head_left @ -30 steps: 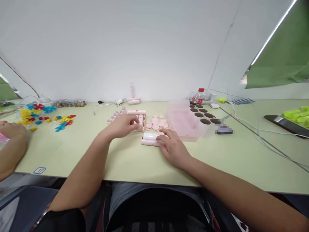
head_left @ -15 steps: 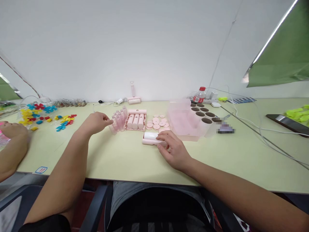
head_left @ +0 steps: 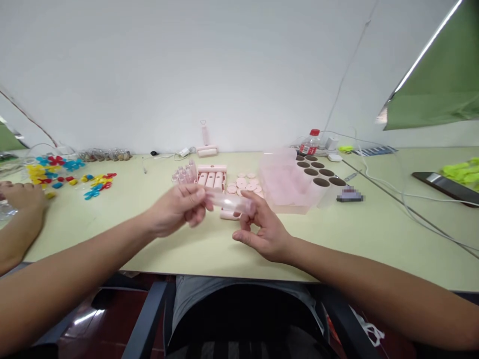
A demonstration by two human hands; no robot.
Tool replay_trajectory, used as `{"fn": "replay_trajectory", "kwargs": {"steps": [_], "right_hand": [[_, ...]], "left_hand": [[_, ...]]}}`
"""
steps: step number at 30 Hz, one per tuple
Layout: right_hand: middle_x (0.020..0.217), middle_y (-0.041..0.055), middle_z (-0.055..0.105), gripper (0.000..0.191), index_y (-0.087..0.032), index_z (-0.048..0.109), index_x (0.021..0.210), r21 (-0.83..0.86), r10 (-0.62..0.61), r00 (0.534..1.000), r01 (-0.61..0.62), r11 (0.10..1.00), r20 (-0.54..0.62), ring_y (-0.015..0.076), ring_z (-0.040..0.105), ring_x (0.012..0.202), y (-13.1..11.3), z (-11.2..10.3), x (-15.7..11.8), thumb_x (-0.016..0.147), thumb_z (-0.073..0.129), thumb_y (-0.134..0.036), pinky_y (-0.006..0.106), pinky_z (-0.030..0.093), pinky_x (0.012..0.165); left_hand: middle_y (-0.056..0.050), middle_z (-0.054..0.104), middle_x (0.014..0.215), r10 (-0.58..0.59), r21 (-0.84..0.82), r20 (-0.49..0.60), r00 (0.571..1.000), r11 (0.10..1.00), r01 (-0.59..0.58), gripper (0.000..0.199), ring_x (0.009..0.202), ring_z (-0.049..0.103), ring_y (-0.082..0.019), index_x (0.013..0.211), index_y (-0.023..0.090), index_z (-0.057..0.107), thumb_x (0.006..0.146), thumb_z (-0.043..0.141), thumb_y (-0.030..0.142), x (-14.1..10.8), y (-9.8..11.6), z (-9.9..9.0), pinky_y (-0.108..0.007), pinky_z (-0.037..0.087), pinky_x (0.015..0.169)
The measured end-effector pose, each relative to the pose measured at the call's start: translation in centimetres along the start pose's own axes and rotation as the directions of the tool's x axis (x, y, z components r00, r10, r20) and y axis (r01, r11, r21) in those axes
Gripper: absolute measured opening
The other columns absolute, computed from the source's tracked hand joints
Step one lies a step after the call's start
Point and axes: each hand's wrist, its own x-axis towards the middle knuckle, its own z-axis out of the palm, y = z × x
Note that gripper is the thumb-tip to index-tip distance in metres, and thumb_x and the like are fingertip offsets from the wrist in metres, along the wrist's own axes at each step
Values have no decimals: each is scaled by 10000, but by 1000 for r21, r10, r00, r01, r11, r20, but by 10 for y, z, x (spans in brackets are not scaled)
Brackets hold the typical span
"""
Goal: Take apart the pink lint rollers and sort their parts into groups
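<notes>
My left hand (head_left: 181, 207) is closed on one end of a translucent pink tube (head_left: 229, 202), held sideways and slightly blurred. At its other end, my right hand (head_left: 264, 227) has its thumb and fingers apart; whether the fingers touch the tube I cannot tell. Below the tube lies a pink lint roller piece (head_left: 227, 215), mostly hidden by the tube and my right hand. Behind my left hand stand several more translucent pink tubes (head_left: 183, 173). Beside them are pink roller pieces (head_left: 210, 180) in a row, then flat pink discs (head_left: 241, 184).
A translucent pink bag (head_left: 282, 184) and brown cardboard-cored rolls (head_left: 321, 182) lie to the right, with a red-capped bottle (head_left: 310, 142) behind. A lint roller (head_left: 207, 149) lies near the wall. Colourful plastic parts (head_left: 99, 185) and another person's hand (head_left: 24, 197) are at the left.
My left hand has taken a pink tube from the group and moved it right, over the lint roller piece. My right hand has come off that piece, its fingers spreading.
</notes>
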Motion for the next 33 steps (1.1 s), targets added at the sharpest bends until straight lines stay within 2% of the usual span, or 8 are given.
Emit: {"fn": "replay_trajectory", "kwargs": {"steps": [5,8,11,13,17,24,29,33], "right_hand": [[879,35,617,255,-241,616,1119,-96,-137,991,137,986,14,168,592,760,-15,0,15,894,652,-355,324,510,701],[899,52,614,176,-233,612,1047,-108,-159,987,156,982,-18,185,584,795,-16,0,20,900,622,-330,343,510,705],[888,59,603,87,-226,583,959,-85,-201,979,198,976,-20,191,579,798,-11,0,20,905,572,-293,350,505,703],[875,59,602,66,-227,564,926,-75,-205,978,202,976,-34,196,590,803,-5,1,18,905,553,-288,357,505,715],[849,50,613,72,-231,549,900,-74,-165,986,162,984,-38,196,603,786,6,2,13,896,553,-303,354,508,707],[844,50,604,60,-230,544,877,-86,-91,995,87,992,-46,194,590,801,9,2,7,886,561,-287,354,509,716],[860,47,624,73,-229,546,880,-79,-53,997,49,996,-58,192,608,802,8,1,4,890,554,-301,359,514,744],[903,52,639,77,-226,533,924,-43,-23,994,19,999,-110,191,613,824,5,-3,7,895,539,-297,352,504,754]], "left_hand": [[-3,573,623,-149,-42,103,983,987,154,452,415,419,-61,766,154,609,775,647,605,-15,-38,23,-215,286,393],[34,494,526,-102,158,-156,983,979,126,400,402,369,-78,771,172,610,794,599,570,-14,-48,1,-229,262,401],[30,473,523,194,492,-559,806,861,133,329,478,398,-102,697,174,605,801,566,484,-4,-52,-39,-247,328,486],[15,530,582,258,591,-635,729,769,243,296,520,440,-119,754,172,641,789,557,454,5,-54,-66,-257,351,520],[-7,632,700,211,670,-596,775,663,334,380,592,532,-146,1007,160,695,741,560,396,21,-59,-99,-255,400,576],[-29,671,677,154,734,-542,826,566,375,343,605,565,-175,919,179,742,710,581,398,41,-63,-102,-264,392,573],[-48,677,670,115,674,-611,783,594,439,223,615,595,-197,726,195,681,654,659,405,28,-54,-114,-269,399,532],[-7,567,514,28,518,-673,739,732,443,279,476,503,-152,648,202,574,587,740,417,-4,-39,-118,-251,351,450]]}}
